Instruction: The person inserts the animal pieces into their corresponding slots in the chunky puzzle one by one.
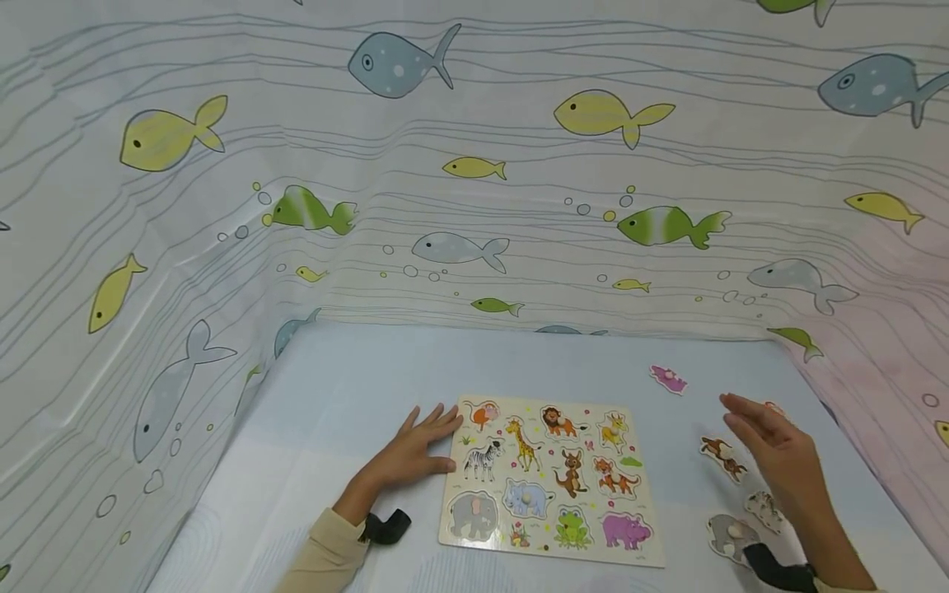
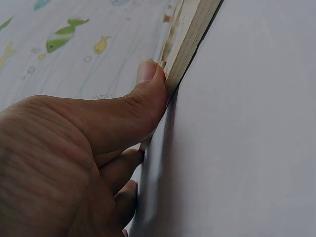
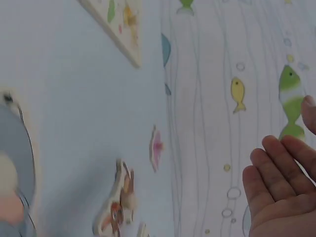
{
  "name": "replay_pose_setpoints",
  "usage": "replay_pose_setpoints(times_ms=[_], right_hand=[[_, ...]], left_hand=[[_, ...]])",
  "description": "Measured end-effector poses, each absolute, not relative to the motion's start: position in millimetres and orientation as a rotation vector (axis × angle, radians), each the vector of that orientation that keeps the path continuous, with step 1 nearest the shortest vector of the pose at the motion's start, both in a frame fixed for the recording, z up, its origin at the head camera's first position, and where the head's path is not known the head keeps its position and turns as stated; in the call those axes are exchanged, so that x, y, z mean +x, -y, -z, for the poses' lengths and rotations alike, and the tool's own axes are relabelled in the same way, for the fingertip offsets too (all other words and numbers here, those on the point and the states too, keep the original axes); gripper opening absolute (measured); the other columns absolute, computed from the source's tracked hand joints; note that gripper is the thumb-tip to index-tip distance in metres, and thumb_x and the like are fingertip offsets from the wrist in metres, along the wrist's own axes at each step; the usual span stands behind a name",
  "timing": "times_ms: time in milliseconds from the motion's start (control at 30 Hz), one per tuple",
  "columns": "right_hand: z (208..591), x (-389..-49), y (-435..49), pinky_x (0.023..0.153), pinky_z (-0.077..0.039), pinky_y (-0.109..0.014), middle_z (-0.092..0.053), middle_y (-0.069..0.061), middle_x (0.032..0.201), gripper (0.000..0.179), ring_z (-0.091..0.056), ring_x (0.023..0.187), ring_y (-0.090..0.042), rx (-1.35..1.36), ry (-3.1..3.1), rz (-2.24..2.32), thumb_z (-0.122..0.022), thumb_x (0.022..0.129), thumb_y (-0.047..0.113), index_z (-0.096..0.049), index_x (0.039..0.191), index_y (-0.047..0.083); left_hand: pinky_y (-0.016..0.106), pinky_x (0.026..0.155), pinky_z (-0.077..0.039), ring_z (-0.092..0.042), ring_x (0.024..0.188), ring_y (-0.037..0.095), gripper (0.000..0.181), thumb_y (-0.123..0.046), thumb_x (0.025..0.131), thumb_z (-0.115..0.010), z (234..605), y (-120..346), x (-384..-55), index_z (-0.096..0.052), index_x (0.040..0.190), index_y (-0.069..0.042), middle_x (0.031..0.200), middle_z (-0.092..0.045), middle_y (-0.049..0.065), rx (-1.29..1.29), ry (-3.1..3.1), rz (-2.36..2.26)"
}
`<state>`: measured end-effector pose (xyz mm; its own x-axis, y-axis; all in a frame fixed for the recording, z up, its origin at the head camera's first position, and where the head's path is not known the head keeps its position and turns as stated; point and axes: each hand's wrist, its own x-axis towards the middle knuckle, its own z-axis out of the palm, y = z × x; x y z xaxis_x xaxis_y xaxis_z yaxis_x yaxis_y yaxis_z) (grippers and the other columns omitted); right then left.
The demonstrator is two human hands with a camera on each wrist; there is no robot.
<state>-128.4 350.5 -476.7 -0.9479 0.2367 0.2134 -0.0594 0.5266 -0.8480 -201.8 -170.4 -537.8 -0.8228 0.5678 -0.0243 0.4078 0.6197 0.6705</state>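
A wooden animal puzzle board (image 1: 549, 473) lies on the table. My left hand (image 1: 415, 449) rests at its left side with fingers spread, the fingertips and thumb touching the edge. In the left wrist view the thumb (image 2: 143, 96) lies against the board's side (image 2: 190, 42). A blue rhino piece (image 1: 525, 500) with a knob sits on the board. My right hand (image 1: 778, 453) is raised right of the board, fingers extended and holding nothing. Around it lie a brown animal piece (image 1: 722, 458), a black-and-white piece (image 1: 764, 512), a grey elephant piece (image 1: 728, 535) and a mostly hidden orange piece (image 1: 774, 408).
A pink hippo piece (image 1: 668, 379) lies farther back, beyond the board's right corner. Fish-patterned sheeting (image 1: 460, 206) stands behind the table and along both sides. Dark straps with camera mounts (image 1: 387, 527) are on the wrists.
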Motion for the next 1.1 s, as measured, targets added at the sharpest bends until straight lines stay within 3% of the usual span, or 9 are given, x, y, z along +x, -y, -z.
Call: replay_pose_setpoints(times_ms=[300,467,567,667,733,767,867,967,1100], right_hand=[[481.5,-141.7,-427.0,0.082,-0.039,0.004,-0.057,0.037,0.122,0.055,-0.047,0.098,0.026,-0.375,2.568,-1.284,-0.062,0.097,0.043,-0.055,0.145,0.017],[493.5,-150.4,-452.3,0.118,-0.040,-0.040,-0.056,0.028,0.136,0.062,-0.045,0.106,0.024,-0.443,2.674,-1.172,-0.057,0.097,0.053,-0.050,0.148,0.018],[500.7,-155.4,-465.9,0.111,-0.044,-0.023,-0.056,0.027,0.136,0.064,-0.041,0.111,0.025,-0.407,2.719,-1.093,-0.057,0.097,0.054,-0.050,0.148,0.016],[506.3,-160.9,-478.2,0.081,-0.040,0.002,-0.052,0.038,0.124,0.065,-0.037,0.111,0.028,-0.340,2.741,-1.079,-0.058,0.097,0.053,-0.051,0.147,0.013],[509.2,-163.8,-485.2,0.070,-0.036,0.000,-0.048,0.043,0.118,0.064,-0.035,0.114,0.025,-0.322,2.779,-1.090,-0.057,0.097,0.054,-0.051,0.147,0.015],[510.6,-164.6,-487.8,0.079,-0.043,-0.005,-0.047,0.043,0.121,0.065,-0.037,0.124,0.019,-0.316,2.804,-1.109,-0.057,0.097,0.055,-0.050,0.148,0.015],[513.6,-166.4,-493.0,0.099,-0.049,-0.038,-0.046,0.028,0.144,0.067,-0.036,0.146,-0.016,-0.314,2.901,-1.110,-0.052,0.099,0.056,-0.046,0.151,0.015],[515.0,-170.8,-494.6,0.097,-0.038,-0.071,-0.037,-0.009,0.160,0.071,-0.027,0.142,-0.053,-0.293,2.954,-1.099,-0.049,0.100,0.056,-0.041,0.152,0.008],[514.7,-181.2,-497.9,0.097,-0.032,-0.077,-0.030,-0.035,0.155,0.076,-0.024,0.138,-0.061,-0.295,2.984,-1.046,-0.045,0.101,0.057,-0.038,0.151,0.000]], left_hand=[[0.058,0.125,0.007,-0.018,0.155,0.034,0.078,-0.033,0.084,-0.077,535.9,170.3,-200.3,-0.043,0.151,-0.008,0.162,-0.033,0.009,0.804,-2.620,-0.997],[0.058,0.125,0.006,-0.018,0.155,0.033,0.078,-0.033,0.085,-0.076,536.3,170.3,-200.4,-0.043,0.151,-0.009,0.162,-0.033,0.008,0.812,-2.632,-0.983],[0.059,0.124,0.006,-0.018,0.154,0.035,0.078,-0.033,0.085,-0.077,536.9,170.2,-200.7,-0.043,0.151,-0.009,0.162,-0.033,0.010,0.823,-2.626,-0.990],[0.060,0.124,0.006,-0.018,0.154,0.035,0.078,-0.033,0.085,-0.076,538.4,170.0,-200.4,-0.043,0.151,-0.008,0.162,-0.033,0.010,0.823,-2.627,-0.990],[0.058,0.125,0.006,-0.018,0.155,0.034,0.078,-0.034,0.085,-0.076,539.6,170.1,-200.0,-0.043,0.151,-0.009,0.162,-0.033,0.008,0.813,-2.631,-0.983],[0.059,0.125,0.006,-0.019,0.154,0.034,0.078,-0.034,0.085,-0.076,540.2,170.2,-199.8,-0.044,0.151,-0.009,0.162,-0.033,0.009,0.813,-2.631,-0.983],[0.060,0.124,0.006,-0.019,0.154,0.035,0.078,-0.034,0.085,-0.076,541.1,170.5,-199.3,-0.043,0.151,-0.008,0.162,-0.033,0.010,0.816,-2.615,-0.991],[0.061,0.124,0.006,-0.019,0.154,0.036,0.078,-0.035,0.086,-0.075,540.5,170.2,-199.4,-0.042,0.151,-0.008,0.162,-0.032,0.010,0.829,-2.608,-0.988],[0.060,0.124,0.006,-0.018,0.154,0.036,0.078,-0.035,0.086,-0.075,538.1,169.5,-199.7,-0.042,0.151,-0.008,0.162,-0.033,0.010,0.835,-2.617,-0.998]])
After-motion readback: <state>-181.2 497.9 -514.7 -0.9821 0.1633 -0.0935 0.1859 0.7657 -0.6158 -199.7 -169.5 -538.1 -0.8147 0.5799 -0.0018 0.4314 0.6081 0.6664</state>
